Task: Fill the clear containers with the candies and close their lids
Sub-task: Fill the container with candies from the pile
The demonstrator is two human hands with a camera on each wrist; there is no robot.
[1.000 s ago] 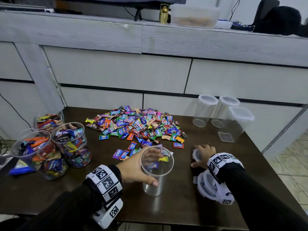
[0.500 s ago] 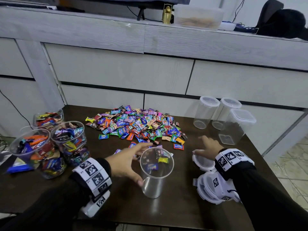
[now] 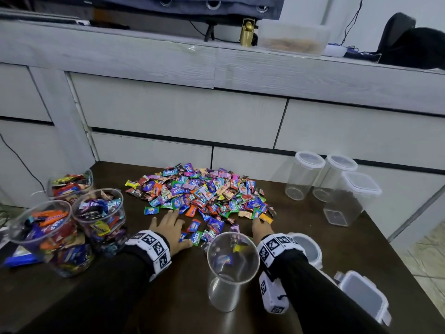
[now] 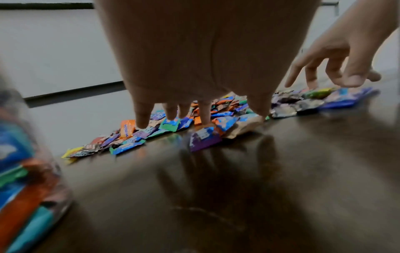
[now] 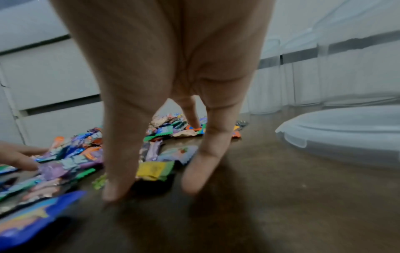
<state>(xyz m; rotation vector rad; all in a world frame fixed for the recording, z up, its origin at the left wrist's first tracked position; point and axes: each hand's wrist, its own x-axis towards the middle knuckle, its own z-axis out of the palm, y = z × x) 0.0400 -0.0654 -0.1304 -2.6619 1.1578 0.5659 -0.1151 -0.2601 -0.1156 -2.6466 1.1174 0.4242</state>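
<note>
1. Since the earlier frame, both hands have been moved off the open container (image 3: 232, 263) and a lid, up to the candies (image 3: 202, 191).
2. Three jars (image 3: 96, 220) at 9 o'clock are filled, without lids; three containers (image 3: 305, 174) at 2 o'clock are seen empty.
3. The left hand (image 3: 168, 227) and right hand (image 3: 261, 229) are spread, fingertips (image 4: 142, 119) on wrappers at 12 o'clock, nothing grasped.
</note>
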